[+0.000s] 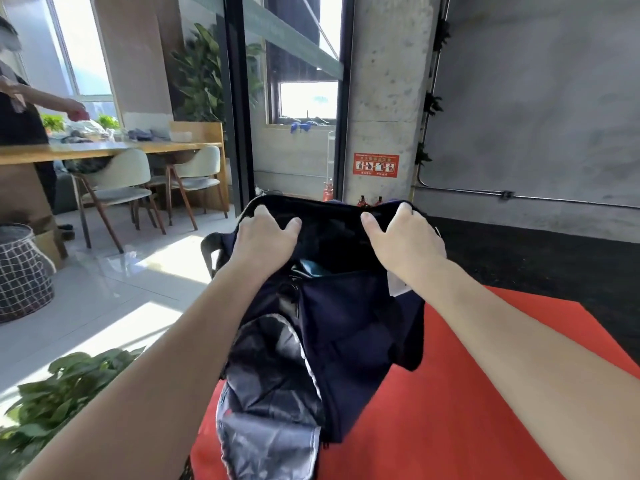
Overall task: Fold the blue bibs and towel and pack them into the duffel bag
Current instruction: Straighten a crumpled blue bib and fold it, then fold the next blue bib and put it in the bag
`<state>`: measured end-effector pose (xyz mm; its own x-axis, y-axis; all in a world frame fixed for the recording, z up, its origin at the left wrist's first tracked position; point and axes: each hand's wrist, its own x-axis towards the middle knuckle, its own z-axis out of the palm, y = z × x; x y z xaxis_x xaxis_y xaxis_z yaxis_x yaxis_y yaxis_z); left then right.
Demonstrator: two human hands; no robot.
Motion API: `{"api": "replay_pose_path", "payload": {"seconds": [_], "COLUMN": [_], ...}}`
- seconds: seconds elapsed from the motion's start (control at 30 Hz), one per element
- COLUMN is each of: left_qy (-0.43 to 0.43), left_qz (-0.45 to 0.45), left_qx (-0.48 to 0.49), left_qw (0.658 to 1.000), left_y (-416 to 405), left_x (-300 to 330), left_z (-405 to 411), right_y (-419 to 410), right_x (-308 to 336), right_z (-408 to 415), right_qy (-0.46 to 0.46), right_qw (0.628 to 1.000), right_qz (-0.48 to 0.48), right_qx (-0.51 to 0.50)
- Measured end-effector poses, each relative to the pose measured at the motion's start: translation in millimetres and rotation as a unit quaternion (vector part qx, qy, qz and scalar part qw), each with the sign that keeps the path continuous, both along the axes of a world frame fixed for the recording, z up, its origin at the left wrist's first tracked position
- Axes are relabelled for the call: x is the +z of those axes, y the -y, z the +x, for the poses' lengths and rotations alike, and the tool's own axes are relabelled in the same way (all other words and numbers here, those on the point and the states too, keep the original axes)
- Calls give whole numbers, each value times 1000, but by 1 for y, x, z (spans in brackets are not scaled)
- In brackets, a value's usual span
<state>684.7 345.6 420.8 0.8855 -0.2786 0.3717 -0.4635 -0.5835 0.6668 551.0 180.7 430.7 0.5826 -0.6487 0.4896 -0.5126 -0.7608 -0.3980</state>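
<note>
A dark navy duffel bag lies on a red-covered table, its far end lifted off the surface. My left hand grips the left side of that raised far edge, fingers curled over the fabric. My right hand grips the same edge on the right. A bit of teal-blue cloth shows inside the bag's opening between my hands. The bag's grey lining spills out at the near end. No separate bibs or towel can be made out.
A leafy plant stands at the lower left beside the table. A checked laundry basket sits on the tiled floor at left. Farther back, another person stands at a wooden table with chairs. A concrete pillar rises behind the bag.
</note>
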Motion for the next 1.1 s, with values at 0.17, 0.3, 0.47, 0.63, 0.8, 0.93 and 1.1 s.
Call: {"api": "replay_pose_path", "payload": {"seconds": [0.17, 0.3, 0.47, 0.63, 0.8, 0.93, 1.1], "left_qy": [-53, -53, 8, 53, 118, 139, 115], "left_qz": [114, 171, 153, 168, 117, 89, 82], "left_qx": [-15, -22, -30, -47, -135, -226, -314], "left_qw": [992, 984, 988, 983, 977, 960, 939], "left_y": [-8, -19, -23, -10, 25, 66, 112], "left_x": [-60, -110, -110, -103, -112, -126, -146], "left_z": [-1, -7, -27, -66, -154, -244, -346], "right_y": [3, -2, -5, 6, 30, 45, 66], "right_x": [-47, -89, -87, -73, -86, -110, -150], "right_z": [-4, -11, -33, -96, -184, -267, -377], "right_qy": [-145, -211, -156, -75, -65, -63, -53], "right_qw": [984, 974, 981, 983, 988, 987, 980], "right_qz": [99, 74, 79, 84, 114, 143, 189], "right_qx": [40, 36, 83, 144, 84, 37, -37]}}
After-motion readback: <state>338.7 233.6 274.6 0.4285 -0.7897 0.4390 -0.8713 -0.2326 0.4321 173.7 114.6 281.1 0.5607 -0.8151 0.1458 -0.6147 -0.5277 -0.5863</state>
